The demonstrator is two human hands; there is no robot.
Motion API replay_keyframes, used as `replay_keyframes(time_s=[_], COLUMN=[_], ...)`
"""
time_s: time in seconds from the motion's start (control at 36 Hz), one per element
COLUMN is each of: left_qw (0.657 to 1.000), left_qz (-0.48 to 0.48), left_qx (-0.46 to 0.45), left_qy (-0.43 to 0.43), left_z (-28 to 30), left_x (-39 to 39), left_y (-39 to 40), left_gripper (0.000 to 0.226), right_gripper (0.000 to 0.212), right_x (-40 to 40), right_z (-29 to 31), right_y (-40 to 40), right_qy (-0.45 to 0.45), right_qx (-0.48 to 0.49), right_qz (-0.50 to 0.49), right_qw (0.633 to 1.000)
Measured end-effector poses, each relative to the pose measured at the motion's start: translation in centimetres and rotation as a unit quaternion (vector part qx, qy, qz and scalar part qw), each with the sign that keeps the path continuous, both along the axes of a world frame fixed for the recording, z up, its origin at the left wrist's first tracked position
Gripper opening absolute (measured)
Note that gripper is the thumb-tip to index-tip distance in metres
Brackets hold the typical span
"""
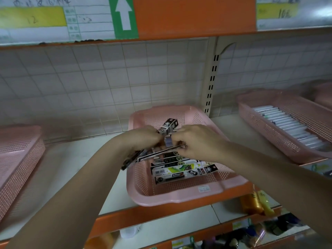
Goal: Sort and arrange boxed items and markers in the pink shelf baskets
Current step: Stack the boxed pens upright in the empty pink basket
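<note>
Both hands meet over the middle pink basket [179, 194], sharing a closed grip on a fanned bundle of slim boxes [168, 127]. The left hand [142, 139] pinches the bundle's left side; the right hand [195, 142] curls around its right. Directly beneath the grip, more boxes [179, 170] lie flat in the basket. Far right of the grip, another pink basket [265, 133] holds a row of markers [291, 126]. Far left sits a third basket [19, 157].

Three pink baskets [172, 194] on the shelf [77, 159], two hands [195, 142], about five boxed items [181, 172] lying in the middle basket, markers [291, 124] uncountable
</note>
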State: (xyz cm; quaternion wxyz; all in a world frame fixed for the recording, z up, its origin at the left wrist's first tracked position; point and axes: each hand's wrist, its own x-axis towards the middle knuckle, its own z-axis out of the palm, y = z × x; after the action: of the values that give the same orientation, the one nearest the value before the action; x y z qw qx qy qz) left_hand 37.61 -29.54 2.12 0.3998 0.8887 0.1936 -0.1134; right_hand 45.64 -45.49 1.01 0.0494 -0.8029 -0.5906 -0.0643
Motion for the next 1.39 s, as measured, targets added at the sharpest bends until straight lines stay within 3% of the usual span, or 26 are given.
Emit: replay_keyframes(time_s=[0.03, 0.08, 0.19, 0.28, 0.39, 0.44, 0.67, 0.83, 0.94, 1.08, 1.22, 1.39], left_qw=[0.999, 0.997, 0.996, 0.996, 0.997, 0.997, 0.999, 1.000, 0.999, 0.999, 1.000, 1.000], left_qz=[0.020, 0.059, 0.078, 0.071, 0.053, 0.045, 0.032, 0.021, 0.019, 0.009, 0.003, 0.000], left_qx=[0.041, 0.035, 0.009, 0.028, 0.047, 0.053, 0.008, -0.021, -0.033, -0.034, -0.031, -0.031], left_qy=[-0.017, -0.038, -0.042, -0.043, -0.042, -0.043, -0.026, -0.009, -0.013, -0.010, 0.001, 0.003], left_z=[-0.1, -0.2, -0.4, -0.6, -1.1, -1.1, -1.4, -1.6, -1.4, -1.3, -1.5, -1.5], left_x=[0.2, 0.4, 0.3, 0.4, 0.4, 0.4, 0.2, 0.2, 0.1, 0.0, 0.2, 0.4], left_y=[0.2, 0.4, 0.1, -0.2, -0.3, -0.4, -0.5, -0.7, -0.8, -0.6, -0.5, -0.5], left_gripper=[0.035, 0.025, 0.015, 0.017, 0.017, 0.015, 0.011, 0.012, 0.012, 0.011, 0.011, 0.010], right_gripper=[0.010, 0.002, 0.020, 0.025, 0.012, 0.020, 0.024, 0.008, 0.019, 0.016, 0.003, 0.027], right_x=[0.0, 0.1, 0.0, -0.2, -0.4, -0.4, 0.0, 0.3, 0.3, 0.3, 0.6, 0.6], right_z=[0.2, 0.2, -0.4, -1.4, -2.4, -2.7, -3.1, -3.5, -3.8, -3.7, -3.3, -3.9], right_y=[-0.2, -0.7, -1.2, -1.1, -0.9, -0.9, -1.0, -0.9, -0.7, -0.7, -0.8, -0.5], right_qy=[0.006, 0.023, 0.078, 0.103, 0.114, 0.142, 0.181, 0.181, 0.174, 0.170, 0.175, 0.178], right_qx=[-0.025, -0.088, -0.209, -0.242, -0.274, -0.286, -0.291, -0.304, -0.307, -0.309, -0.285, -0.253], right_qz=[-0.002, 0.000, -0.011, -0.017, -0.019, -0.025, -0.030, -0.035, -0.041, -0.044, -0.039, -0.042], right_qw=[1.000, 0.996, 0.975, 0.965, 0.955, 0.947, 0.939, 0.935, 0.935, 0.935, 0.942, 0.950])
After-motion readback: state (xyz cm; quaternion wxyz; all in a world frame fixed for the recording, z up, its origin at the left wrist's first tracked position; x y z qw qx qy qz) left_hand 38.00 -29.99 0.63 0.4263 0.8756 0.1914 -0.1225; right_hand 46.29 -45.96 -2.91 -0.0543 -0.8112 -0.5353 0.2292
